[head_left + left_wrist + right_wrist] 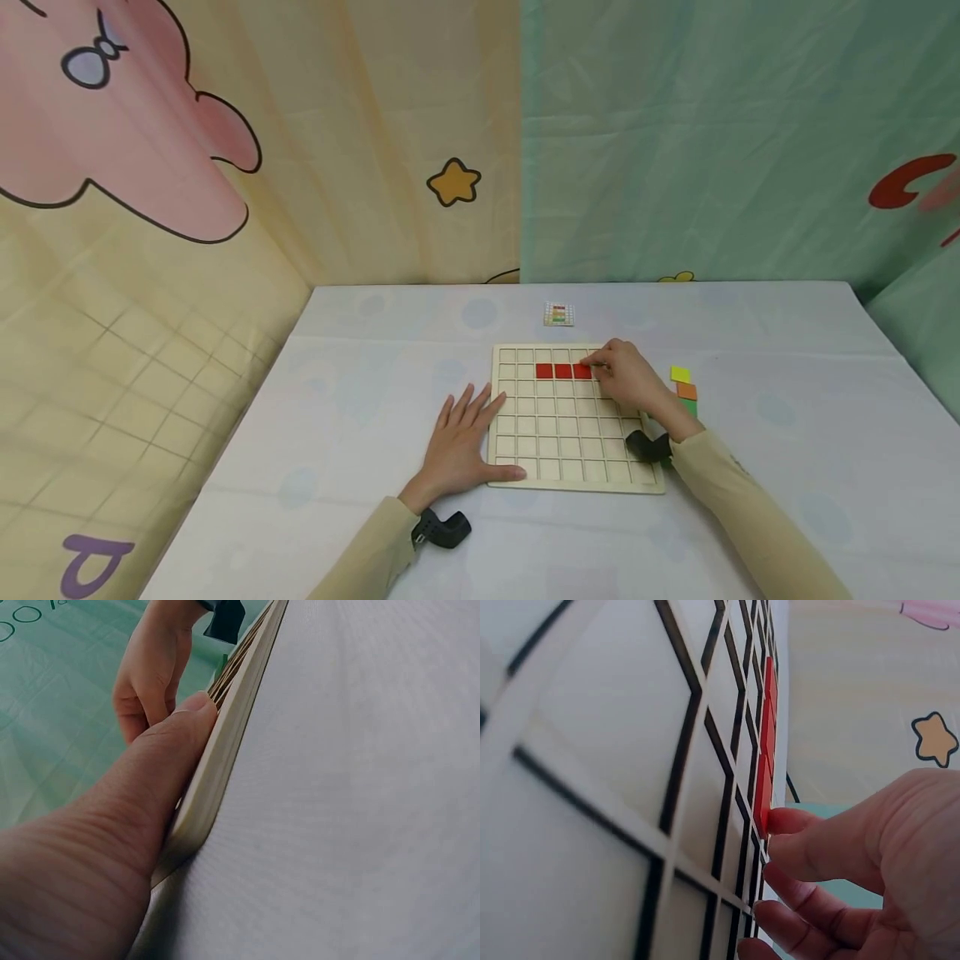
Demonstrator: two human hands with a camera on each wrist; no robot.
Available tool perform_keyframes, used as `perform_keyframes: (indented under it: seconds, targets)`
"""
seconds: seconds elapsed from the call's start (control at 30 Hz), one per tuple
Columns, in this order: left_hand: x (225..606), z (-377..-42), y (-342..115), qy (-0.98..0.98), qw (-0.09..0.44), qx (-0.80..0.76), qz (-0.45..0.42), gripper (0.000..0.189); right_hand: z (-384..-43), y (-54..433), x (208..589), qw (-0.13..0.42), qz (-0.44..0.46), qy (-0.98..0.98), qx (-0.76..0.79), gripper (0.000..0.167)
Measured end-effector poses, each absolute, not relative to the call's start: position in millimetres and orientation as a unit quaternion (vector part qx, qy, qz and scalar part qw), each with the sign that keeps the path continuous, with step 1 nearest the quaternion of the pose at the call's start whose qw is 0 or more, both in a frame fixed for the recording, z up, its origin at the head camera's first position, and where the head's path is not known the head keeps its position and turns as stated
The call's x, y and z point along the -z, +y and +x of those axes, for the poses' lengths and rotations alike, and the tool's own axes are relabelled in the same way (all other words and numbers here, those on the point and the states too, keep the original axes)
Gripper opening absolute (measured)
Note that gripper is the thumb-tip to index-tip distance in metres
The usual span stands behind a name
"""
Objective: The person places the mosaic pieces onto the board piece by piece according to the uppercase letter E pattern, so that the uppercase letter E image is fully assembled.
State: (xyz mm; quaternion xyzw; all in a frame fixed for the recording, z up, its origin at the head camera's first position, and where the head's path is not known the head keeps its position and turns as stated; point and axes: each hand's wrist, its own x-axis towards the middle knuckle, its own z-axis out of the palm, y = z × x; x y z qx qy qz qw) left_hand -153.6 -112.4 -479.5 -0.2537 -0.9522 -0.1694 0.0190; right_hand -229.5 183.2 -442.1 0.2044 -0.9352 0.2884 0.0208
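Note:
A square wooden grid board (527, 471) lies flat on the table. Three red square tiles (562, 372) sit side by side in its second row from the back. At the rightmost red tile (764, 791), my right hand (630, 379) pinches the edge with thumb and index finger, while the other fingers bend loosely beside it. My left hand (459, 450) rests at the board's front left corner, fingers spread along the left edge. Its thumb (161, 746) lies straight on the front rim in the left wrist view.
To the right of the board lie a yellow tile (680, 374), an orange tile (686, 391) and a green tile (689, 407), partly behind my right wrist. A small card with a coloured grid pattern (558, 314) lies behind the board. Printed curtains (375, 167) rise beyond the table.

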Motion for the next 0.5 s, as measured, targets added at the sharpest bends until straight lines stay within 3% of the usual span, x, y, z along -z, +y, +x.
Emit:
perform_keyframes:
  seconds: [0.27, 0.5]
  targets:
    - [477, -153, -110, -0.954, 0.008, 0.166, -0.251, 0.109, -225, 211, 438, 0.011, 0.235, -0.923, -0.306, 0.025]
    - [479, -154, -112, -0.954, 0.015, 0.162, -0.25, 0.109, -217, 249, 431, 0.004, 0.131, -0.948, -0.291, 0.028]
